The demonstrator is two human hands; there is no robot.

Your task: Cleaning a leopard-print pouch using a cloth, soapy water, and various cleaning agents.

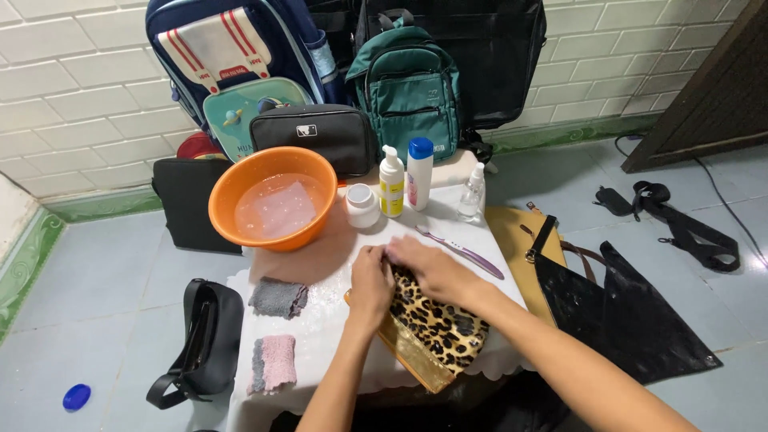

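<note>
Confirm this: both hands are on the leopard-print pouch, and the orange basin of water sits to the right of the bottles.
Not quite. In the head view the orange basin of water sits to the left of the bottles, not the right. The rest holds: the left hand and right hand are both on the leopard-print pouch.

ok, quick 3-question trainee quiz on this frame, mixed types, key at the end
1. True or false: both hands touch the leopard purse.
2. Which thing lies just beyond the right hand? A) toothbrush B) grey cloth C) blue cap
3. Fill in: the orange basin holds ____.

Key:
1. True: the left hand and the right hand meet at the purse's top edge.
2. A.
3. Water, pale and cloudy.
</note>
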